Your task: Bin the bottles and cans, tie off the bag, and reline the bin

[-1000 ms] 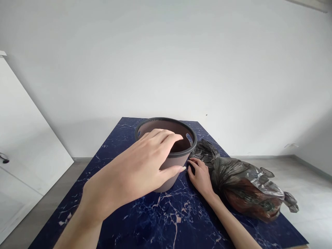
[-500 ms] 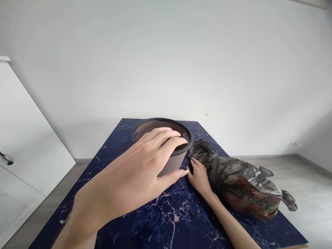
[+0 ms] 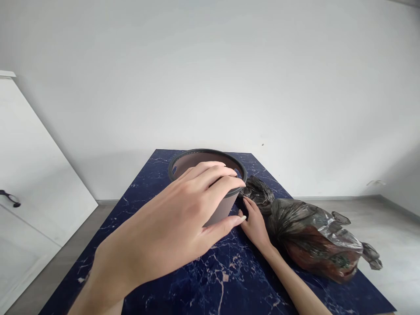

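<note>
A brown-grey bin with a dark rim stands on the dark blue marbled table. My left hand reaches across its near side, the fingers stretched out over the opening and the thumb apart. Nothing shows in that hand, and it hides much of the bin's front and inside. To the right of the bin, a dark see-through plastic bag lies on its side with reddish-brown contents that I cannot name. My right hand is at the crumpled black end of the bag, fingers bent onto it close to the bin's wall.
Behind the table rises a plain light wall. A white cabinet with a dark handle stands at the left. Grey floor shows on the right, and the bag hangs near the table's right edge.
The whole view has shifted slightly. My left hand has moved a little to the right over the bin's rim. My right hand stays at the bag's end.
</note>
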Available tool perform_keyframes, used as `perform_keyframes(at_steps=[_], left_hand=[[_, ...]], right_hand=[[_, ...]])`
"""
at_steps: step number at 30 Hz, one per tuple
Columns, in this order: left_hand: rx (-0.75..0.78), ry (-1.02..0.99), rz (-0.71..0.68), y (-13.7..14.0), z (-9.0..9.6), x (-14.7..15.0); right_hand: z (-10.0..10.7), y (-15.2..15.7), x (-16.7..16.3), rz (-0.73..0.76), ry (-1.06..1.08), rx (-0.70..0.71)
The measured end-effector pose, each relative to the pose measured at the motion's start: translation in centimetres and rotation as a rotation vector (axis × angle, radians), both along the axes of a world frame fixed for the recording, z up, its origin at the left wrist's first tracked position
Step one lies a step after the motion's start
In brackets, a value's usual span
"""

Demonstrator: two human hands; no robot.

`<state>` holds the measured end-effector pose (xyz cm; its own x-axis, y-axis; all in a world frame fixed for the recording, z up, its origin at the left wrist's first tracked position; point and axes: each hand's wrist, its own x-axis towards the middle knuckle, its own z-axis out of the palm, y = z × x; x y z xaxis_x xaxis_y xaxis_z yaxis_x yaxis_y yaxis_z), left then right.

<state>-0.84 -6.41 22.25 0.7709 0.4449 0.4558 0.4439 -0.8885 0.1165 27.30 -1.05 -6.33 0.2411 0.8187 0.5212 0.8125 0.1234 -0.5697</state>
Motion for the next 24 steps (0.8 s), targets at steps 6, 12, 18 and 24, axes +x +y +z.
perform_keyframes(at_steps=[6, 12, 18, 24], left_hand=[[0.013, -0.036, -0.039, 0.1, 0.2, 0.1], [0.03, -0.036, -0.058, 0.3, 0.2, 0.1], [0.037, -0.037, -0.068, 0.2, 0.2, 0.2], [0.021, -0.039, -0.061, 0.4, 0.4, 0.0]], right_hand=[[1.1, -0.4, -0.3, 0.017, 0.068, 0.114], [2.6, -1.0, -0.8, 0.019, 0.095, 0.241], [4.0, -1.6, -0.7, -0.039, 0.1, 0.401], [5.0, -1.4, -0.4, -0.063, 0.088, 0.473]])
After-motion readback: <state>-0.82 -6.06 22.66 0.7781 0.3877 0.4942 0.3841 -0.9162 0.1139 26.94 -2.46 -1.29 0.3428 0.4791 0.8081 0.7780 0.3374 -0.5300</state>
